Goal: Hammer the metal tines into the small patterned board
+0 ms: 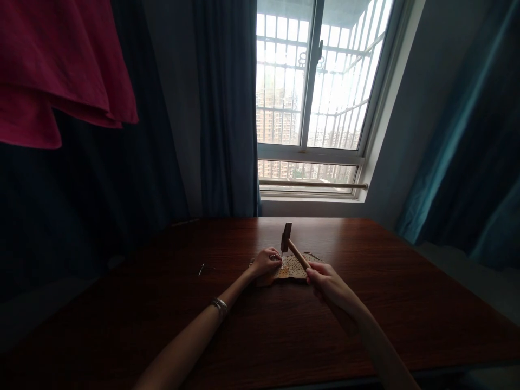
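Observation:
A wooden board (298, 268) with many small dark holes or marks lies flat on the table. My right hand (330, 283) is closed around the wooden handle of a hammer (286, 238), whose dark head is raised over the board. At the board's left part, my left hand (268, 261) pinches a thin upright nail (282, 255). The hammer head sits just above the nail's top; whether they touch I cannot tell. A bracelet circles my left wrist.
The dark reddish-brown table (260, 336) spreads around the board. Some thin, shiny pieces (201, 269), perhaps nails, lie to the left of my left hand. Behind the table are a barred window (312, 81) and blue curtains (227, 108). Pink cloth (69, 70) hangs at upper left.

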`<state>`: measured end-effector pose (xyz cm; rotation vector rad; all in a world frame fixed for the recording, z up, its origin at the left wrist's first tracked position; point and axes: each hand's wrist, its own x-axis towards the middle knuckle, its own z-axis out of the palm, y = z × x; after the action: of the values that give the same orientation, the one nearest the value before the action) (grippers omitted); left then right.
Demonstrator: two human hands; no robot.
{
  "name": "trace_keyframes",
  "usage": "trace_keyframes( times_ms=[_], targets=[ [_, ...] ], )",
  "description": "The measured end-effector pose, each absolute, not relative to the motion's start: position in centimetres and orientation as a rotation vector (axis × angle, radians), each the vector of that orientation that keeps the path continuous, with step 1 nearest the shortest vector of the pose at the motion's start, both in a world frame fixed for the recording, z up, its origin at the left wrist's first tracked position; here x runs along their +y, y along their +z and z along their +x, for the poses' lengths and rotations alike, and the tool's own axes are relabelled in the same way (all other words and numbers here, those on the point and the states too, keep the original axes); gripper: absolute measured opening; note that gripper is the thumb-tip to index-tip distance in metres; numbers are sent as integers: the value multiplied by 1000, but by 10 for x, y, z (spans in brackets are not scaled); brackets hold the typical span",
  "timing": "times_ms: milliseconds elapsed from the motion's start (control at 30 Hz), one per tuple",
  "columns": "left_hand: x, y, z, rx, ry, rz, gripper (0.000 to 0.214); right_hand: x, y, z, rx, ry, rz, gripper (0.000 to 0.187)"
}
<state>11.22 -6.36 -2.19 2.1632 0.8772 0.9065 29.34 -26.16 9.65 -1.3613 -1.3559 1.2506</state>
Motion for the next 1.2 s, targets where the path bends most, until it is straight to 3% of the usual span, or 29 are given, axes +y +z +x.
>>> trace_keyframes(
  times_ms=[1200],
  targets=[
    [-58, -30, 114, 814, 944, 2161, 16, -261, 75, 293, -1399, 1135, -1288, 34]
  ],
)
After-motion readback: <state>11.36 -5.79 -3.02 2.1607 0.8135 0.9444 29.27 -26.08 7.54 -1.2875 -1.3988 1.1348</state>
